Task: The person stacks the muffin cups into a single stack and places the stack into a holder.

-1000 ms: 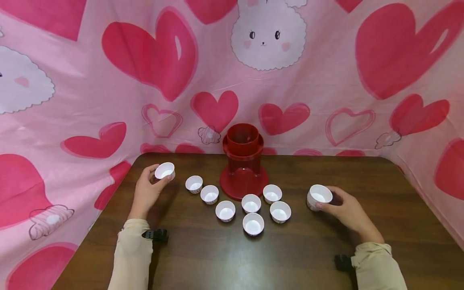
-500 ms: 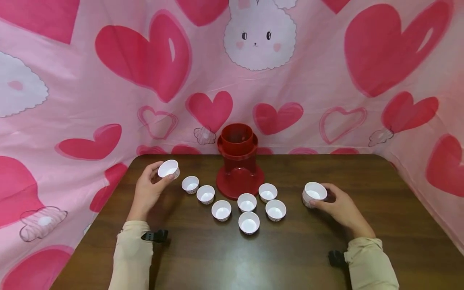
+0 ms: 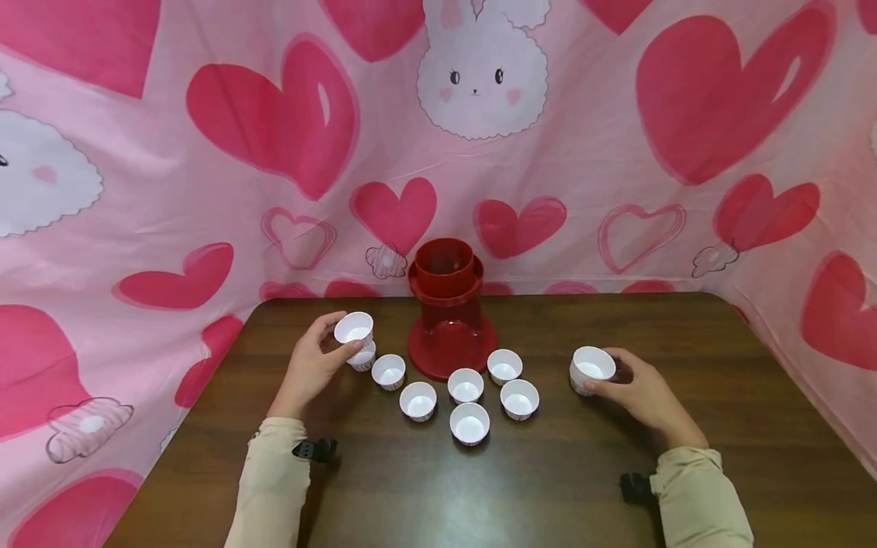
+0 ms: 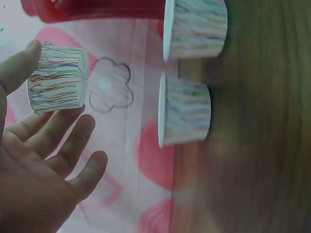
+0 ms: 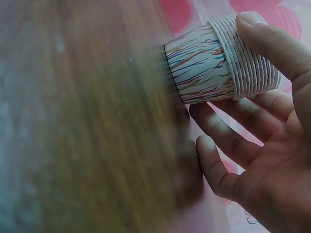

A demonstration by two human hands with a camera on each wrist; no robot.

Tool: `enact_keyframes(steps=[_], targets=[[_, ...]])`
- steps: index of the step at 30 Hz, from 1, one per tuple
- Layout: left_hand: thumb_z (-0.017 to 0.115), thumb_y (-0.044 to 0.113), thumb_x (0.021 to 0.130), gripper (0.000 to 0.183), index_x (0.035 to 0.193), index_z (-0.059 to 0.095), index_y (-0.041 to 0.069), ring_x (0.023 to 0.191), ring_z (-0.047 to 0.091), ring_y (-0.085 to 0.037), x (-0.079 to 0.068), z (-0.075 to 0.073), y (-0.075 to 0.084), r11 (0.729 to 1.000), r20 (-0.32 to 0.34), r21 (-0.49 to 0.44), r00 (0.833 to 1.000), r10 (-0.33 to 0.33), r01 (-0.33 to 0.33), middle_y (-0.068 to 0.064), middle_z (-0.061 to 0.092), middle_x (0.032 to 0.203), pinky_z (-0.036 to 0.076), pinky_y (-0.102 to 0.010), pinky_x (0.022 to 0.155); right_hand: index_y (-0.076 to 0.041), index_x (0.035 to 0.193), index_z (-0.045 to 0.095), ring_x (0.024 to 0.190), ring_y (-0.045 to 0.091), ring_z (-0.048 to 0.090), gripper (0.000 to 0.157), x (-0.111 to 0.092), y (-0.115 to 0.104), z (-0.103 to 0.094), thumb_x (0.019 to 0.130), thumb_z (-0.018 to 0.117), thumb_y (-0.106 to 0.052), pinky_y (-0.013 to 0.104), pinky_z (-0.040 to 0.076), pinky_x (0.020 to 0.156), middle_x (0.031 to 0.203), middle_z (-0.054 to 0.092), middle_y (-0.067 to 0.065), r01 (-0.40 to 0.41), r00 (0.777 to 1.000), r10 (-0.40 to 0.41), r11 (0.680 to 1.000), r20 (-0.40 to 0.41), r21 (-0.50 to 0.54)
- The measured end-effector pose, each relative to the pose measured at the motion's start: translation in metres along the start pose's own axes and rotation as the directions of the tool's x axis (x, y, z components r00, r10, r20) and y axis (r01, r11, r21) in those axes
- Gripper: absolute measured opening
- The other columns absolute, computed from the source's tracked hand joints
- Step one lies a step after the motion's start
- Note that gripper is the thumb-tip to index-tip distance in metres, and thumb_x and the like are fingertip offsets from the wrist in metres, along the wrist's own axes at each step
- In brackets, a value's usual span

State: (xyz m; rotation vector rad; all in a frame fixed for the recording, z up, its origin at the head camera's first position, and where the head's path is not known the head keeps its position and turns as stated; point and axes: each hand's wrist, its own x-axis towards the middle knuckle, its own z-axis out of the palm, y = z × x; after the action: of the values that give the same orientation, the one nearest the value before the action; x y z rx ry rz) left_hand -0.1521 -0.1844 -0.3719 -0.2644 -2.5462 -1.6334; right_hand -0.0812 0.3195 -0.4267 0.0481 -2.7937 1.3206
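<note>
My left hand (image 3: pixel 317 367) pinches a white paper baking cup (image 3: pixel 354 328) by its side between thumb and fingers. In the left wrist view that cup (image 4: pixel 58 77) shows wavy coloured stripes and hangs in the air. In the head view it partly covers a standing cup (image 3: pixel 363 358). At the right, my right hand (image 3: pixel 647 396) holds a stack of nested paper baking cups (image 3: pixel 592 368). Several rims show along the stack (image 5: pixel 223 63) in the right wrist view, its base at the table surface. Between the hands, several single cups (image 3: pixel 470 424) stand upright on the table.
A red plastic stand with a round tube top (image 3: pixel 448 278) and disc base (image 3: pixel 453 348) stands at the back of the brown wooden table (image 3: pixel 411 487). Behind the table hangs a pink cloth (image 3: pixel 582 144) printed with hearts and rabbits.
My left hand has carried its cup rightward, from left of the row to over the leftmost standing cup. The right hand and its stack stay about where they were; the head view shifted slightly.
</note>
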Motion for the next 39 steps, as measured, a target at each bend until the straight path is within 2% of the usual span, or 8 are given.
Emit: enact_keyframes(steps=[4,11,14,19,22,30,34,39], targets=[[0.079,0.016,0.09,0.063,0.143,0.049,0.002,0.12,0.055,-0.033,0.005,0.009,0.006,1.0,0.02,-0.009,1.0,0.024,-0.024,-0.021,0.059,0.133,0.042,-0.047,0.102,0.002,0.134,0.054,0.108,0.036,0.061,0.064,0.0,0.0,-0.002,0.086,0.082,-0.03,0.043,0.049,0.084,0.119,0.065,0.023,0.003,1.0,-0.003,1.0,0.012,0.0],[0.08,0.019,0.088,0.062,0.142,0.051,0.005,0.112,0.059,-0.033,0.012,0.023,0.022,0.999,0.076,-0.045,0.997,0.03,-0.027,-0.018,0.062,0.13,0.049,-0.029,0.085,0.003,0.135,0.055,0.107,0.035,0.062,0.063,-0.001,-0.002,-0.002,0.086,0.082,-0.026,0.042,0.05,0.084,0.119,0.065,0.022,0.03,0.999,-0.031,0.999,0.028,0.024],[0.081,0.019,0.088,0.063,0.142,0.052,0.006,0.106,0.058,-0.033,0.014,0.032,0.029,0.999,0.101,-0.043,0.995,0.027,-0.023,-0.018,0.062,0.13,0.051,-0.031,0.078,0.002,0.135,0.055,0.107,0.034,0.061,0.063,0.0,-0.002,-0.002,0.086,0.082,-0.027,0.04,0.05,0.084,0.119,0.065,0.022,0.026,0.999,-0.027,0.999,0.028,0.03],[0.08,0.021,0.089,0.061,0.142,0.052,0.007,0.118,0.055,-0.034,0.015,0.046,0.038,0.999,0.143,-0.029,0.989,0.043,-0.039,-0.017,0.061,0.135,0.044,-0.051,0.099,0.003,0.136,0.054,0.107,0.034,0.061,0.064,0.0,-0.001,-0.002,0.087,0.082,-0.027,0.042,0.049,0.085,0.12,0.065,0.022,0.028,0.999,-0.029,0.999,0.029,0.033],[0.08,0.021,0.088,0.061,0.142,0.053,0.009,0.126,0.052,-0.034,0.016,0.056,0.043,0.998,0.175,-0.04,0.984,0.045,-0.038,-0.015,0.06,0.137,0.04,-0.056,0.106,0.003,0.135,0.055,0.107,0.033,0.061,0.063,0.0,0.0,-0.002,0.086,0.082,-0.025,0.041,0.049,0.085,0.119,0.065,0.022,0.03,0.999,-0.031,0.999,0.029,0.036],[0.079,0.019,0.089,0.056,0.138,0.054,0.011,0.118,0.058,-0.031,0.02,0.084,0.058,0.993,0.245,-0.08,0.964,0.102,-0.084,-0.01,0.063,0.132,0.052,-0.045,0.096,0.004,0.135,0.055,0.106,0.032,0.061,0.063,-0.001,0.002,-0.003,0.086,0.082,-0.025,0.038,0.05,0.083,0.119,0.066,0.022,0.028,0.999,-0.029,0.999,0.031,0.039],[0.08,0.022,0.088,0.052,0.135,0.058,0.016,0.115,0.059,-0.027,0.02,0.096,0.063,0.995,0.262,-0.076,0.962,0.082,-0.064,-0.005,0.064,0.13,0.055,-0.042,0.092,0.004,0.135,0.055,0.107,0.033,0.061,0.062,0.0,0.003,-0.003,0.086,0.083,-0.024,0.036,0.05,0.083,0.119,0.066,0.022,0.032,0.999,-0.034,0.999,0.032,0.043],[0.08,0.025,0.088,0.054,0.137,0.058,0.017,0.122,0.057,-0.026,0.017,0.107,0.069,0.997,0.278,-0.032,0.957,0.076,-0.07,-0.003,0.063,0.132,0.049,-0.05,0.1,0.004,0.134,0.056,0.105,0.03,0.061,0.062,0.0,0.003,-0.002,0.085,0.083,-0.023,0.03,0.05,0.08,0.117,0.067,0.021,0.039,0.999,-0.04,0.998,0.025,0.059]])
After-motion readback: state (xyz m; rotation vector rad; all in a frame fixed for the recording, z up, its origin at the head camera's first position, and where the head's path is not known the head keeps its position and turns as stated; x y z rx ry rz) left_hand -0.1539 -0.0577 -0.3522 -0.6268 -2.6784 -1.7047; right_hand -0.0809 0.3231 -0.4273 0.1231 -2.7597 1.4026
